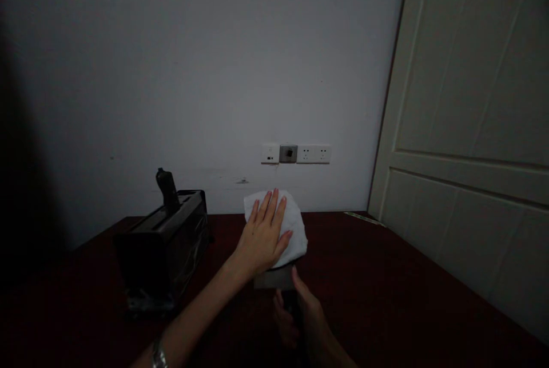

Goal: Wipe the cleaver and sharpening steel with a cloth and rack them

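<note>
A white cloth (294, 225) is spread over the broad blade of a cleaver (271, 280), leaving only a grey strip of blade uncovered near the handle. My left hand (262, 239) lies flat on the cloth, fingers stretched out and pointing away from me. Below it, my right hand (306, 308) is wrapped round the cleaver's dark handle, with the thumb up toward the blade. The cloth hides the far end of the blade, and the handle is hard to make out in the dim light.
A black knife block (171, 242) with a dark-handled knife (167, 188) upright in it stands left on the dark red table (343, 276). Sockets (295, 154) are set in the wall behind. A pale panelled door (463, 173) borders the right side. A thin patterned strip (364, 218) lies at the back right.
</note>
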`<state>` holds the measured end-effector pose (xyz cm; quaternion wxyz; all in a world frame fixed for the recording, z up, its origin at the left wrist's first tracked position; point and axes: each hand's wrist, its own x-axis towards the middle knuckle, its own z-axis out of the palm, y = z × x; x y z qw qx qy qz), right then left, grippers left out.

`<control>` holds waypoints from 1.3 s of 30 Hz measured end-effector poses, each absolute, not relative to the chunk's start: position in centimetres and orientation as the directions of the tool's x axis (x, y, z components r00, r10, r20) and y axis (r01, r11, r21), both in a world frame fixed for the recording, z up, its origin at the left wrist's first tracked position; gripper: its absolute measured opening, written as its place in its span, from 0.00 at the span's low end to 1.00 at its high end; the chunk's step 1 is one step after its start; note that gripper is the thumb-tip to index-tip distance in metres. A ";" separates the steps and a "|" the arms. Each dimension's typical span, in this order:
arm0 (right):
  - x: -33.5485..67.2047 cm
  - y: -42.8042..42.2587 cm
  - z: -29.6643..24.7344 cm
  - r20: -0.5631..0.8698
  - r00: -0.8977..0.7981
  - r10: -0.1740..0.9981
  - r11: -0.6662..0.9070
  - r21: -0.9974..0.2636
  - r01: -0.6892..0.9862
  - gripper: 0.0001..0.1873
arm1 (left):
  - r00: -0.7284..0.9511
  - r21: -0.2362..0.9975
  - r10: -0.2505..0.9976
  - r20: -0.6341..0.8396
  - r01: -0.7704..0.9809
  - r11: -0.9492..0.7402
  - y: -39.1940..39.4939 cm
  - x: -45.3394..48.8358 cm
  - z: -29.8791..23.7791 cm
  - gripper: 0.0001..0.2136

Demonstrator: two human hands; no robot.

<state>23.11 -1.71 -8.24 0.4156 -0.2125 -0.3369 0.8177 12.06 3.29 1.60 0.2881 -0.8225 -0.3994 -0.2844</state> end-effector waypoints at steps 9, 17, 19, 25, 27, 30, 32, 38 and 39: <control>25.1 -1.3 -6.3 0.075 -0.558 0.826 -0.351 -0.707 -0.614 0.25 | 0.627 -0.366 0.480 0.613 0.764 -0.532 1.5 13.0 1.7 0.29; 23.8 -1.7 -7.6 0.000 -0.592 0.806 -0.403 -0.732 -0.549 0.28 | 0.552 -0.340 0.488 0.676 0.821 -0.458 1.8 12.0 2.5 0.28; 23.8 -1.7 -7.7 -0.009 -0.584 0.811 -0.396 -0.745 -0.537 0.29 | 0.548 -0.343 0.487 0.680 0.825 -0.449 1.6 12.1 2.5 0.28; 24.4 -1.7 -7.0 0.045 -0.560 0.827 -0.350 -0.739 -0.576 0.27 | 0.612 -0.388 0.461 0.642 0.778 -0.494 1.0 12.6 2.4 0.29; 24.1 -1.9 -6.9 0.010 -0.551 0.834 -0.358 -0.750 -0.556 0.28 | 0.590 -0.378 0.468 0.658 0.796 -0.472 1.4 12.1 2.7 0.28; 23.5 -2.2 -7.2 -0.051 -0.520 0.852 -0.355 -0.787 -0.505 0.30 | 0.539 -0.352 0.489 0.686 0.834 -0.425 2.1 11.4 3.0 0.28; 23.4 -2.2 -7.4 -0.059 -0.501 0.863 -0.344 -0.795 -0.500 0.31 | 0.529 -0.349 0.495 0.689 0.841 -0.414 2.2 11.3 3.0 0.27; 24.2 -1.5 -7.1 0.083 -0.561 0.824 -0.333 -0.729 -0.598 0.27 | 0.635 -0.411 0.463 0.618 0.763 -0.499 1.0 12.9 2.0 0.28; 24.2 -1.5 -7.1 0.099 -0.570 0.816 -0.333 -0.725 -0.603 0.26 | 0.641 -0.414 0.462 0.613 0.758 -0.504 0.9 13.0 2.0 0.28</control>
